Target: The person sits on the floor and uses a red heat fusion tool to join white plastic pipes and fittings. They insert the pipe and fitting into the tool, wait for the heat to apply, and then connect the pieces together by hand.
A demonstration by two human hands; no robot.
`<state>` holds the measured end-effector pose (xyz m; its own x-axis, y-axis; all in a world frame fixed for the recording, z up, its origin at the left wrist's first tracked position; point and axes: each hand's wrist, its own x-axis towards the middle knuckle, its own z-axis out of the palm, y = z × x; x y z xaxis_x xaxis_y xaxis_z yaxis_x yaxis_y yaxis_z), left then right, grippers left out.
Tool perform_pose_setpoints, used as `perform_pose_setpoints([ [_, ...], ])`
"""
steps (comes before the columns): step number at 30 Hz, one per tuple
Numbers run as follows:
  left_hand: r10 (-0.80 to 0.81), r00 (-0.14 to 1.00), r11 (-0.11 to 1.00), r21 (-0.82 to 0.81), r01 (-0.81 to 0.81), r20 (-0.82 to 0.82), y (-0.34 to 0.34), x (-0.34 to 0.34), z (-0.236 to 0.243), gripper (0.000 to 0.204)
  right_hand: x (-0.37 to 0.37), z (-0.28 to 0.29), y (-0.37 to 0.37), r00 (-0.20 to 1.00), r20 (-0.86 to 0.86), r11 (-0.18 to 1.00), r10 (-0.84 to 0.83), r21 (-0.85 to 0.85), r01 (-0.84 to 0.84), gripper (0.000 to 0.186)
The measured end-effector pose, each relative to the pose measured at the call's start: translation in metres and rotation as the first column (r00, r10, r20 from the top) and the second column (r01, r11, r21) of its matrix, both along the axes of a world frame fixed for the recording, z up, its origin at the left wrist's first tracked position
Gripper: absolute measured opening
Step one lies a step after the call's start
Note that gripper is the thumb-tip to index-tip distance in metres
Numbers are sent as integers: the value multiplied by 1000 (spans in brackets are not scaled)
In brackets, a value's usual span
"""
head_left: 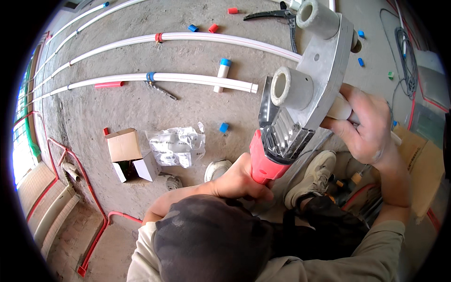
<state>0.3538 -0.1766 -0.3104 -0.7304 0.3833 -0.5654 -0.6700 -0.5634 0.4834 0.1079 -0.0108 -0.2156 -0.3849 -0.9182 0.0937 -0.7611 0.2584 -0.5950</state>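
Note:
My left hand [240, 178] is closed round the red handle [268, 162] of a pipe fusion welder. Its flat metal heating plate [324, 70] points up and away, with two round pale sockets [295, 89] on the left face. To the right of the plate, my right hand [369, 123] grips a short white pipe piece [339, 108] between thumb and fingers. That piece lies against the plate's right side; whether it sits on a die there is hidden by the plate.
Long white pipes [202, 79] run along the concrete floor at the left. A black-handled tool [268, 15] lies beyond them. Blue and red caps [224, 127] are scattered about. An opened carton [129, 155] and a plastic bag [181, 146] lie left of my shoes; a grey cable [408, 61] lies far right.

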Motion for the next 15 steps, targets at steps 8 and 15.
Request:
perform_pose_setpoints([
  [8,2,1000,996,-88,-1,4,-11,9,-11,21,-5,-27,20,989,-139,998,-55,26,59,37],
  [15,775,533,549,-58,-834,-339,-91,5,-25,14,-19,-95,63,938,14,872,-347,372,318,44],
])
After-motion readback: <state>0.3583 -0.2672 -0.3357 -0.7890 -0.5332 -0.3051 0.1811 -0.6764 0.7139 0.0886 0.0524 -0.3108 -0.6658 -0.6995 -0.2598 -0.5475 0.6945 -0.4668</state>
